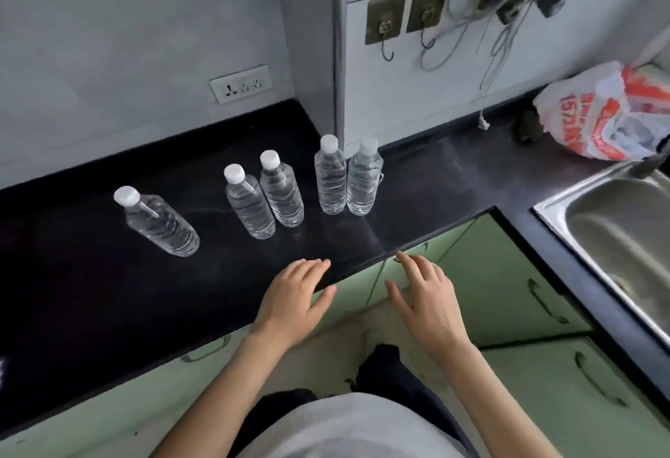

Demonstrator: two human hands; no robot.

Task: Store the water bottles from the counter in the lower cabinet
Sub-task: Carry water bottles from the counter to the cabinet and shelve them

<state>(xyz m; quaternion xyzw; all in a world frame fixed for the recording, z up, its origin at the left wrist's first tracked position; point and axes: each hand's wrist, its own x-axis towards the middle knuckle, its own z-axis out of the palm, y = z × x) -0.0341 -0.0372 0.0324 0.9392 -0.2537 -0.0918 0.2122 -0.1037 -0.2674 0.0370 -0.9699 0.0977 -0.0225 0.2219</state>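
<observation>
We held both hands out, palms down, and neither one gripped anything. Our left hand (293, 298) hovered over the front edge of the black counter (90, 294), with its fingers relaxed and slightly spread and its fingertips above the dark surface. Our right hand (424, 298) hung just beside it, apart from it, its fingers loose and spread over the inner corner where the counter turned. Below that hand were the green cabinet doors (507, 276), which were closed.

Five water bottles stood upright on the counter beyond our hands, all clear with white caps. The lone bottle (159, 222) stood at the far left, well apart from the others. The second bottle (250, 205) and the third bottle (281, 192) stood close together in the middle. The fourth bottle (330, 178) and the fifth bottle (362, 182) stood side by side nearer the wall corner. We could not tell whether either pair touched.

To the right was a steel sink (616, 225) set into the counter. Behind it a crumpled plastic bag (598, 113) with red print lay against the wall. A white socket (241, 84) sat on the wall above the counter.
</observation>
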